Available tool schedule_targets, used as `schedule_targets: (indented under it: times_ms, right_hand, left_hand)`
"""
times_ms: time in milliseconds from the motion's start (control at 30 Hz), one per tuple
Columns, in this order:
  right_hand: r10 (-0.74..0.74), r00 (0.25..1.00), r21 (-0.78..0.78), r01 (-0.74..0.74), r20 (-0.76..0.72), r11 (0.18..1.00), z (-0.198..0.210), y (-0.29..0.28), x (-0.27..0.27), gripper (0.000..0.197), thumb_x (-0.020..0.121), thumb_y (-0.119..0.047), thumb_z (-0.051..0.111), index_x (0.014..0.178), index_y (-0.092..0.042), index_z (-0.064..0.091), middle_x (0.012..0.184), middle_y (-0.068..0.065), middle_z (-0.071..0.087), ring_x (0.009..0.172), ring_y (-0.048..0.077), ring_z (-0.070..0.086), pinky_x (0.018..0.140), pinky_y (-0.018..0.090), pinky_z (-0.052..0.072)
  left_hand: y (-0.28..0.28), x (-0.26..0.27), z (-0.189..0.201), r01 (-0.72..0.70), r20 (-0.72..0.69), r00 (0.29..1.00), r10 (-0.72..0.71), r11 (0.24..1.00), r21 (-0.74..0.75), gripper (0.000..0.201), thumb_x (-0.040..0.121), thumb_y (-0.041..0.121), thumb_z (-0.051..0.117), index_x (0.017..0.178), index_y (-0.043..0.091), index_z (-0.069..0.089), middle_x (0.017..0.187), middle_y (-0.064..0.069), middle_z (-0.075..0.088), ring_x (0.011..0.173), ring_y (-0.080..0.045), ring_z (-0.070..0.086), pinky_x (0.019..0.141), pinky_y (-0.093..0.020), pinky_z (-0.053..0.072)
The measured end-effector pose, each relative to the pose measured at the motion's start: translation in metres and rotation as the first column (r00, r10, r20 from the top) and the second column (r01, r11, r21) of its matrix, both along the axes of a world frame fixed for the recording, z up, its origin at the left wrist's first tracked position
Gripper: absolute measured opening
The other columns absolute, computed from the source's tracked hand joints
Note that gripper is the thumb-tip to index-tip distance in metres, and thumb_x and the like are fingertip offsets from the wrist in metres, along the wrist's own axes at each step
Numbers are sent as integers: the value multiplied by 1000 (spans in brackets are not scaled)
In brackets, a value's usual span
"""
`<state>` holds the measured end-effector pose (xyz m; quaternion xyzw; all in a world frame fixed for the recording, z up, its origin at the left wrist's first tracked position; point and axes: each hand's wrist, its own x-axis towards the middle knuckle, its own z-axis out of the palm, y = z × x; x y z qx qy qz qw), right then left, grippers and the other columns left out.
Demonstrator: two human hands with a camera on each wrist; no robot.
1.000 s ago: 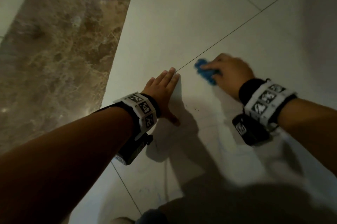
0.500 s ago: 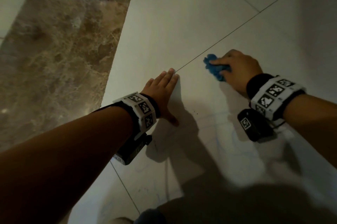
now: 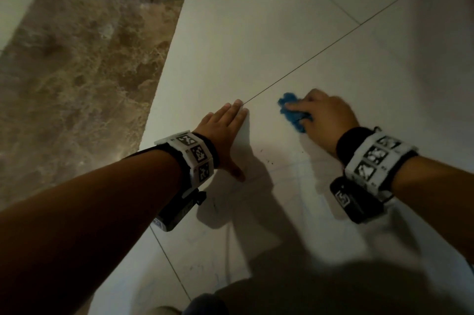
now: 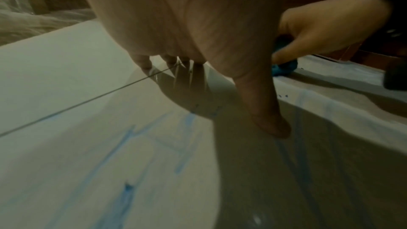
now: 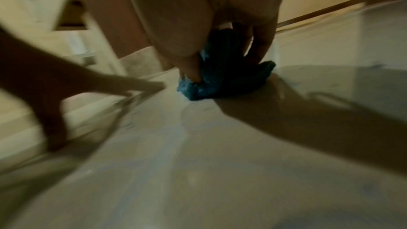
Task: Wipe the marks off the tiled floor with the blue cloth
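Pale tiled floor (image 3: 256, 32) carries everything, edged on the left by a brown marble strip (image 3: 77, 71). Right hand (image 3: 324, 116), fingers curled as its grip, clamps the bunched blue cloth (image 3: 292, 113) onto the tile; the wad's long axis runs from near the grout line (image 3: 333, 43) back toward the person. Left hand (image 3: 225, 132) lies flat beside it, fingers straight, apart from the cloth. Faint blue marks (image 4: 132, 145) streak the tile nearer the person.
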<state>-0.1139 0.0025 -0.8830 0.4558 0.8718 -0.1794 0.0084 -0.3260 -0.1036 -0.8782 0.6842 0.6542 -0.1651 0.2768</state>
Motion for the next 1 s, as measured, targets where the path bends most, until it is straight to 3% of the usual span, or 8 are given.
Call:
schedule_targets:
  times_ms: [133, 300, 400, 500, 600, 733, 933, 1000]
  right_hand:
    - [296, 954, -21, -297, -54, 955, 2, -42, -22, 41, 88, -14, 54, 125, -33, 57, 119, 3, 53, 98, 32, 50, 85, 30, 36]
    - [15, 1000, 101, -15, -1, 995, -7, 21, 2, 29, 88, -17, 57, 116, -22, 64, 113, 14, 57, 103, 34, 56, 84, 33, 40]
    - [133, 988, 129, -121, -83, 984, -13, -10, -10, 17, 79, -24, 68, 96, -22, 68, 103, 20, 61, 93, 45, 59, 74, 41, 46]
    - [316, 949, 39, -316, -5, 948, -11, -47, -24, 42, 87, -17, 57, 124, -36, 57, 119, 4, 52, 94, 35, 50, 85, 36, 43]
    - [144, 984, -36, -148, -100, 988, -1, -11, -28, 37, 91, -18, 51, 125, -32, 58, 120, 4, 52, 102, 29, 52, 85, 19, 32]
    - [-26, 1000, 4, 26, 0, 1000, -2, 15, -23, 43, 91, -15, 47, 130, -32, 52, 124, 9, 50, 105, 32, 50, 84, 33, 40]
    - [418, 908, -28, -418, -16, 908, 1, -58, -41, 46, 86, -11, 55, 127, -33, 54, 128, 2, 48, 94, 34, 45, 81, 43, 44]
    - [405, 914, -59, -406, -33, 912, 3, -44, -35, 46, 87, -9, 53, 124, -36, 56, 127, -1, 49, 97, 31, 45, 82, 41, 44]
  left_hand:
    - [1, 2, 0, 0, -9, 1000, 0, 1000, -10, 145, 56, 69, 77, 151, 16, -19, 158, -2, -26, 147, -22, -15, 121, -41, 2]
    - [-2, 1, 1, 7, -13, 1000, -7, 1000, -11, 146, 56, 68, 79, 151, 16, -19, 158, -2, -25, 147, -22, -14, 121, -38, 2]
    - [0, 2, 1, 13, -22, 1000, -13, 1000, -17, 147, 55, 67, 79, 150, 15, -19, 158, -3, -25, 147, -23, -14, 121, -40, 4]
    - [3, 3, 2, 7, -30, 1000, -8, 1000, -30, 145, 58, 66, 78, 150, 15, -20, 157, -4, -27, 147, -24, -16, 121, -41, 3]
    - [1, 1, 1, 4, -17, 1000, -4, 999, -34, 145, 57, 66, 79, 150, 15, -19, 158, -4, -26, 147, -23, -15, 121, -39, 2]
    - [-3, 0, 1, 8, -21, 1000, -9, 999, -36, 146, 56, 67, 79, 151, 16, -19, 158, -3, -25, 147, -23, -14, 121, -38, 1]
    - [-2, 2, 1, 4, -25, 1000, -4, 999, -36, 142, 60, 66, 77, 150, 15, -21, 157, -3, -27, 147, -23, -17, 121, -37, 0]
    - [-2, 2, 1, 10, -25, 1000, -11, 999, -31, 143, 60, 66, 77, 150, 15, -21, 157, -4, -27, 147, -23, -16, 121, -37, 0]
